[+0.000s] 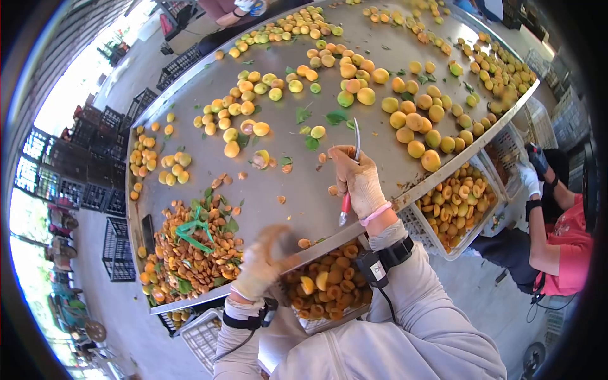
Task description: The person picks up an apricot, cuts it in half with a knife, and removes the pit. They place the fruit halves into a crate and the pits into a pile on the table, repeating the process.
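My right hand (358,180), in a pale glove, is closed around a knife (346,204) with a red-and-silver handle; its thin curved blade points up toward the back of the metal table (266,209). Motion smears my left hand (263,261), also gloved, at the table's front edge; its fingers are too blurred to read. Just below that edge, between my arms, a crate holds halved apricots (329,285). To the left of my left hand lies a heap of pits and scraps (190,247) with green string (195,229) on top.
Whole apricots (244,95) lie in groups across the table, with loose leaves (335,117). At the right edge hangs a crate of apricot halves (456,202), near a co-worker in a red shirt (563,247). Black crates (117,250) stand left; another person's arm (231,17) shows at the back.
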Motion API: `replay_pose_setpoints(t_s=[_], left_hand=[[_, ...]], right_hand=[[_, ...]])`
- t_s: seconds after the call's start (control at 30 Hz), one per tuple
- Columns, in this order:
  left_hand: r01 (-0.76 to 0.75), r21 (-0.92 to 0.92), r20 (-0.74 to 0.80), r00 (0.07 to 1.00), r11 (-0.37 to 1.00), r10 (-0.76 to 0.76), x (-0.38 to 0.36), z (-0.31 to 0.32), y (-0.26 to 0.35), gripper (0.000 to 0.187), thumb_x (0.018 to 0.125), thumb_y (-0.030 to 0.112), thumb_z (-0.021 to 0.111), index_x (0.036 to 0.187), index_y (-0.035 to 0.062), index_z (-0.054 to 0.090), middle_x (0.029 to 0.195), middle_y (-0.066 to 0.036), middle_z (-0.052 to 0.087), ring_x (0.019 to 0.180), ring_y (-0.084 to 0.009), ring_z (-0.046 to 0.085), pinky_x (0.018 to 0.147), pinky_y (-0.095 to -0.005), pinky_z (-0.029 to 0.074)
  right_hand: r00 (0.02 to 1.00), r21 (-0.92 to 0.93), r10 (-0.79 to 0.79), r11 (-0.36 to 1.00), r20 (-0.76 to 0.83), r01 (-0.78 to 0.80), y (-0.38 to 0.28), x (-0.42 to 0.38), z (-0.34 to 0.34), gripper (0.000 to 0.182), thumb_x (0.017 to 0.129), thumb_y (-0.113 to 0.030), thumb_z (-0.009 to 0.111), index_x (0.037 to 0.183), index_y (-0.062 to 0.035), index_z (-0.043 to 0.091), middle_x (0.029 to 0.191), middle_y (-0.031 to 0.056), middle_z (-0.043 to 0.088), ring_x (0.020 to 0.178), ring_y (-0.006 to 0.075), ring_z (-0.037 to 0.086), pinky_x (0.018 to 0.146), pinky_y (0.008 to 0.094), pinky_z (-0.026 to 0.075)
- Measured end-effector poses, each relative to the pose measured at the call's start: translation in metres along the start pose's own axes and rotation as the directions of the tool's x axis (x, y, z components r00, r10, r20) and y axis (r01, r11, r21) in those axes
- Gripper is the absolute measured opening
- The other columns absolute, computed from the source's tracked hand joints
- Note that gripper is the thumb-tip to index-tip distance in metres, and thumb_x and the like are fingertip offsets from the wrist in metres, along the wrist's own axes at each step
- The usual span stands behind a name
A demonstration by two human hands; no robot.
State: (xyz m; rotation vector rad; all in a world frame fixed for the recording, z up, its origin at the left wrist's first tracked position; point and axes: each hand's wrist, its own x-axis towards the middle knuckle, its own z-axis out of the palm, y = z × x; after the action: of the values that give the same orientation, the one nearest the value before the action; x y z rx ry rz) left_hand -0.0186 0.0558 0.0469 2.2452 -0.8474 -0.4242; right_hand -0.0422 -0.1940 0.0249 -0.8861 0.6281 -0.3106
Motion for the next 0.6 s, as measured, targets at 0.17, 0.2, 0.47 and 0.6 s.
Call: replay_pose_setpoints(t_s=[0.17,0.2,0.47,0.6], left_hand=[[-0.125,-0.742,-0.466,0.803,0.659,-0.372,0.015,-0.014,-0.055,0.036,0.086,0.006,0.066,0.12,-0.002,0.057,0.112,-0.009,0.061,0.101,-0.0154,0.058,0.089,-0.0269,0.046],[-0.181,-0.763,-0.497,0.778,0.621,-0.384,0.015,-0.016,-0.064,0.034,0.088,0.005,0.064,0.12,-0.0023,0.057,0.11,-0.008,0.061,0.099,-0.015,0.058,0.088,-0.0262,0.046],[-0.175,-0.68,-0.587,0.711,0.712,-0.386,0.008,-0.031,-0.099,0.033,0.088,-0.001,0.058,0.12,-0.0036,0.057,0.106,-0.008,0.063,0.096,-0.0136,0.059,0.087,-0.0249,0.047],[-0.117,-0.776,-0.485,0.738,0.62,-0.469,-0.01,-0.048,-0.12,0.031,0.088,0.0,0.057,0.119,-0.002,0.058,0.103,-0.006,0.062,0.086,-0.0099,0.059,0.074,-0.0219,0.049]], right_hand=[[0.977,-0.419,-0.18,0.883,0.114,0.212,0.041,0.02,0.013,0.024,0.084,-0.023,0.069,0.095,-0.0028,0.064,0.072,0.0012,0.06,0.066,0.0097,0.058,0.057,0.0226,0.043],[0.937,-0.518,-0.277,0.781,0.211,0.348,0.042,0.034,0.026,0.025,0.083,-0.024,0.07,0.095,-0.0028,0.064,0.075,0.0035,0.062,0.067,0.0128,0.06,0.058,0.0261,0.045],[0.775,-0.743,-0.092,-0.374,0.625,0.555,0.101,0.137,0.234,0.025,0.085,-0.017,0.055,0.109,-0.0116,0.06,0.102,0.0143,0.065,0.088,0.0344,0.066,0.075,0.0436,0.053],[0.818,-0.703,-0.043,-0.537,0.574,0.465,0.147,0.165,0.262,0.025,0.086,-0.013,0.054,0.11,-0.0131,0.061,0.104,0.0149,0.065,0.092,0.0337,0.067,0.076,0.0415,0.054]])
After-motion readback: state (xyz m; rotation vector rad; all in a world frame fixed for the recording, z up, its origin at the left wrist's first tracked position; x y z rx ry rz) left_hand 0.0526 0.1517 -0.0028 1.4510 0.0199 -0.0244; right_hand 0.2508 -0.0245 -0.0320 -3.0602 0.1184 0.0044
